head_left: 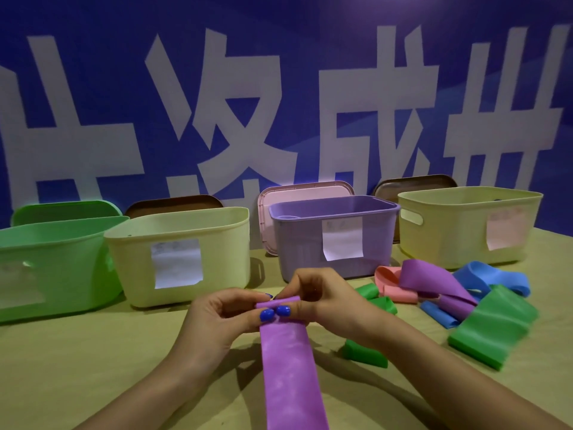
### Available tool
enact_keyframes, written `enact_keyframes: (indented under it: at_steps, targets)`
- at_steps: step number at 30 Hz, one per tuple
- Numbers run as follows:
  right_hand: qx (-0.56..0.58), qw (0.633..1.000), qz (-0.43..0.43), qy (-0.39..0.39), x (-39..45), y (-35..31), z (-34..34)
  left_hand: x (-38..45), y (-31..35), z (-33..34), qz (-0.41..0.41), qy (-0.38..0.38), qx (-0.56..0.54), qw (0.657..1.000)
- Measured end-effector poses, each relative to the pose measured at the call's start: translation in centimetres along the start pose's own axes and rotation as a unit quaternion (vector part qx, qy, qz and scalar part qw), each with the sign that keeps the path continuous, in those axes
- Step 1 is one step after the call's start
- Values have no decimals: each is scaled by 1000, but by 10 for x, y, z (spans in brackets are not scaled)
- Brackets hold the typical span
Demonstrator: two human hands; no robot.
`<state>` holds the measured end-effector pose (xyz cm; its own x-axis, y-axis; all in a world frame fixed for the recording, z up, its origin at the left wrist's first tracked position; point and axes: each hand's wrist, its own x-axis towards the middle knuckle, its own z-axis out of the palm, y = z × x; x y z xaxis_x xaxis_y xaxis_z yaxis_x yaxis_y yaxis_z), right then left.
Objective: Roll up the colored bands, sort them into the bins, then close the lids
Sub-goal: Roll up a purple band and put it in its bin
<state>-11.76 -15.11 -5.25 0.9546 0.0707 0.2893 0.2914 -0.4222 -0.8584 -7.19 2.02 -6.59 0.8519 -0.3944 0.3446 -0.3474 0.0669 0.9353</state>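
A blue wall [93,88] with huge white characters backs a tan paper-covered table [93,367], where four smooth, round-cornered plastic bins stand open in a row: green bin [52,268], cream bin [183,256], purple bin [335,237] and yellow bin [465,225], each with a paper label and a lid leaning behind. Right of centre lies a loose pile of flat, rubbery bands [459,293] in green, blue, purple and pink. At the near middle the left hand [217,318] and right hand [322,299] pinch the rolled far end of a matte purple band [291,367], fingers and thumbs clamped on it, its length running flat toward the viewer.
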Motion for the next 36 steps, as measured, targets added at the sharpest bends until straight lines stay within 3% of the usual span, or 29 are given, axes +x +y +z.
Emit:
enact_keyframes:
  at_steps: [3, 6, 8, 16, 24, 30, 36]
  targets:
    - [-2, 1000, 5, -3, -1, 1, -2, -1, -1, 0, 14, -19, 39, 999]
    - [11, 1000, 9, -4, -1, 0, -1, -1, 0, 0, -16, -31, -23, 999]
    - [29, 1000, 10, 1, 0, -1, -1, -1, 2, 1, -27, -26, -57, 998]
    - [53, 998, 19, 1, -1, -2, 1, 1, 1, -1, -4, 13, -20, 1000]
    - [-16, 999, 15, 39, 0, 2, 5, 3, 2, -6, -115, -29, -35, 992]
    - [-30, 999, 26, 34, 1, 1, 3, 5, -2, -5, -130, -25, -130, 983]
    - [-43, 998, 49, -11, 0, 2, 8, 4, -3, -8, -92, 8, -34, 995]
